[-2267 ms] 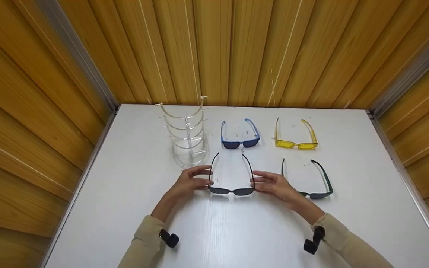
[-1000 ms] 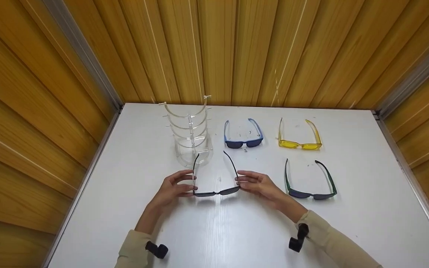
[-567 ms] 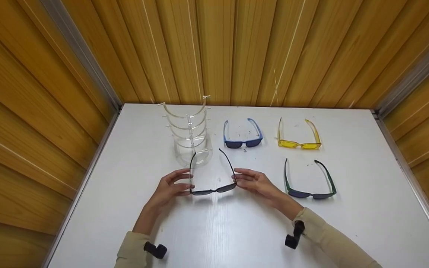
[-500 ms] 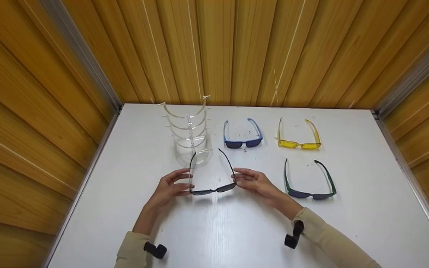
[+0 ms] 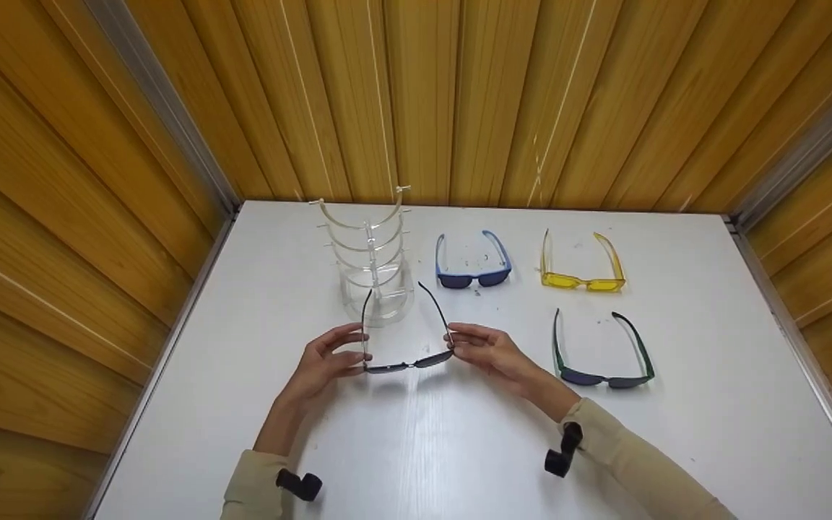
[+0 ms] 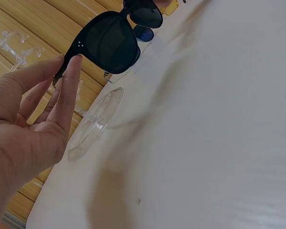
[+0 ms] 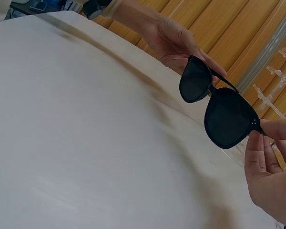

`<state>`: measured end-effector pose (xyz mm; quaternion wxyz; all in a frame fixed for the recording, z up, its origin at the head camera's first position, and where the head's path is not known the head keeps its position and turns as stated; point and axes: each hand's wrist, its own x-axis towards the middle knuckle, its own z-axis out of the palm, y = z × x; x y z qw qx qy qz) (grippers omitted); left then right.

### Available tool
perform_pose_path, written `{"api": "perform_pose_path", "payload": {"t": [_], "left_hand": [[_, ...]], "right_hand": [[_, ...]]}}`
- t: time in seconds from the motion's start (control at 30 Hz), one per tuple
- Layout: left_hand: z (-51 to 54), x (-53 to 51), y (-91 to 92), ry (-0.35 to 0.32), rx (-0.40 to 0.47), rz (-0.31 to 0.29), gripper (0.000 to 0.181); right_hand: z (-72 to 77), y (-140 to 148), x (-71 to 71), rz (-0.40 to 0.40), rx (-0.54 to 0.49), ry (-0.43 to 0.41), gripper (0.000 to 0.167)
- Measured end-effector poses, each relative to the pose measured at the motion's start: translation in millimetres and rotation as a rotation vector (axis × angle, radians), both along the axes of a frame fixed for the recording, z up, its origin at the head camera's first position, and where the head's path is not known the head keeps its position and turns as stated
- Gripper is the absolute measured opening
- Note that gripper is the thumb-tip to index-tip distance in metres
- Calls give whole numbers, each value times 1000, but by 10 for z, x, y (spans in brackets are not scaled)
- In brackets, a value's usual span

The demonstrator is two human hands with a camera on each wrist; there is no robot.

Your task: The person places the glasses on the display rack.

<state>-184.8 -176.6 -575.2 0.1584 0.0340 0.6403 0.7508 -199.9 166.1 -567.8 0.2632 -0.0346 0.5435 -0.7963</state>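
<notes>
Black sunglasses with dark lenses are held up between both hands, arms unfolded and pointing away toward the clear rack. The left hand pinches the left hinge end, which the left wrist view shows with thumb and fingers on the frame. At the other hinge, the right hand grips the arm between thumb and fingers; the right wrist view shows this beside the dark lens. The lenses hang above the white table, their shadow below. The rack has several curved tiers, none bearing glasses.
Blue sunglasses lie right of the rack, yellow glasses farther right. Green-framed sunglasses lie in front of the yellow ones. Wooden panels stand behind the white table.
Both hands have carried the black sunglasses leftward and slightly away, nearer the rack. The glasses are tilted, with the right side now farther back. The grips look the same.
</notes>
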Motion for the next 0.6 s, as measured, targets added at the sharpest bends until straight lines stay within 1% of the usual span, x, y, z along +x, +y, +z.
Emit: {"api": "perform_pose_path", "payload": {"t": [0.13,0.23,0.37,0.5,0.6], "left_hand": [[3,-28,-27,-4,-16,38,61],[8,-52,-43,-14,-10,64,61],[13,-74,-60,-25,49,96,63],[3,-87,-70,-22,112,120,64],[-11,-106,-67,-15,128,136,65]], "right_hand": [[11,-61,-58,-18,-2,-13,57],[23,-104,-110,-39,-2,-24,57],[43,-168,-191,-63,-4,-39,57],[64,-233,-271,-84,-9,-46,58],[80,-271,-318,-94,-24,-38,58]]}}
